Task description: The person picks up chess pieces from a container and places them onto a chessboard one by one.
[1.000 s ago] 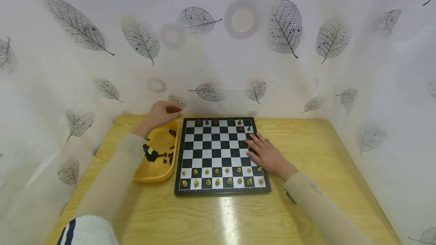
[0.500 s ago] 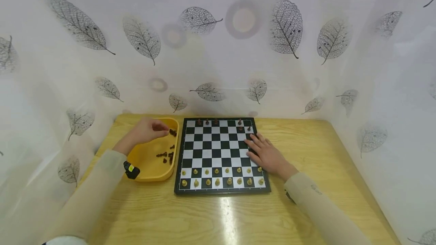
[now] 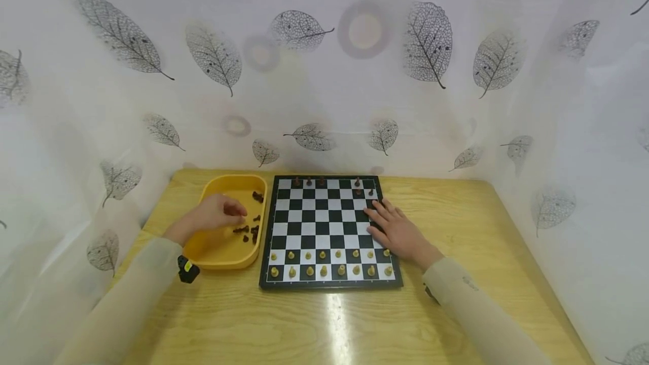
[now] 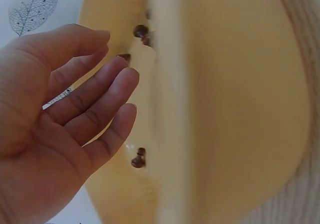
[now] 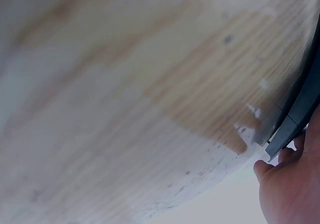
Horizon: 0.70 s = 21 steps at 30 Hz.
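Over the yellow tray [image 3: 218, 249], my left hand [image 3: 215, 212] hangs palm inward with loosely bent fingers. In the left wrist view nothing shows between its thumb and fingertips [image 4: 129, 77]. Dark brown chess pieces lie in the tray, among them a pawn [image 4: 139, 158] and a longer piece [image 3: 240, 230] just beyond the fingers. My right hand [image 3: 400, 232] rests spread on the right edge of the chessboard [image 3: 307, 214], covering some squares. Two rows of gold pieces [image 3: 323, 271] stand along its near side. Several dark pieces [image 3: 309, 181] stand on the far rows.
The wooden table [image 3: 284, 325] carries the tray left of the board. A white leaf-patterned sheet [image 3: 324, 94] rises behind the table and on both sides. More dark pieces [image 3: 254, 234] lie against the tray's right wall.
My left hand has come down from beyond the tray's far rim toward the near left, and now hangs over the tray's middle. The right hand has stayed on the board.
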Available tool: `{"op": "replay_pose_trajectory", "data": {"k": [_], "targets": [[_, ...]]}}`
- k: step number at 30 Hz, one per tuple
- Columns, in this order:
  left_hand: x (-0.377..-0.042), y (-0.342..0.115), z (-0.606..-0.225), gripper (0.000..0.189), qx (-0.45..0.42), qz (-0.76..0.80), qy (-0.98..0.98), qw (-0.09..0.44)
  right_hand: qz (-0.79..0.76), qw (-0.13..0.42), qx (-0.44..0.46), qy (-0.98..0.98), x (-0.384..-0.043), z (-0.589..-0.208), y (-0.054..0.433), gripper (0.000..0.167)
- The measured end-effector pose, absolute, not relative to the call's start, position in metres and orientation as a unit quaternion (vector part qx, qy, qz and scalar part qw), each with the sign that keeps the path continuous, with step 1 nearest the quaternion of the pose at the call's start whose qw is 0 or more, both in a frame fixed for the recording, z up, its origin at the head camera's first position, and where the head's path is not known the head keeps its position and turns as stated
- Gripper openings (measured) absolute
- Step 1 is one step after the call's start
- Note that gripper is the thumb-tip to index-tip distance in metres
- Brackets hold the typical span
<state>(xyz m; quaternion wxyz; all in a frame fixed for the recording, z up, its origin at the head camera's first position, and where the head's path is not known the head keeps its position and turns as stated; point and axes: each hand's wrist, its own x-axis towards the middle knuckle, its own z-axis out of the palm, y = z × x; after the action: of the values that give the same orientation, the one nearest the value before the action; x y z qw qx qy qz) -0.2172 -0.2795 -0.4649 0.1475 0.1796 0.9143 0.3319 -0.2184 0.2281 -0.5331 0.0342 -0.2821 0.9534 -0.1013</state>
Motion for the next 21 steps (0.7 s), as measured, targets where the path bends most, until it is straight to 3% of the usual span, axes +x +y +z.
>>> {"op": "replay_pose_trajectory", "data": {"k": [12, 21], "targets": [[-0.209, -0.289, -0.481, 0.017, 0.154, 0.32, 0.918, 0.174, -0.103, 0.032, -0.282, 0.953, -0.218, -0.533, 0.228, 0.063], [-0.205, -0.285, -0.487, 0.015, 0.169, 0.275, 0.934, 0.153, -0.101, 0.033, -0.283, 0.953, -0.217, -0.532, 0.228, 0.063]]}}
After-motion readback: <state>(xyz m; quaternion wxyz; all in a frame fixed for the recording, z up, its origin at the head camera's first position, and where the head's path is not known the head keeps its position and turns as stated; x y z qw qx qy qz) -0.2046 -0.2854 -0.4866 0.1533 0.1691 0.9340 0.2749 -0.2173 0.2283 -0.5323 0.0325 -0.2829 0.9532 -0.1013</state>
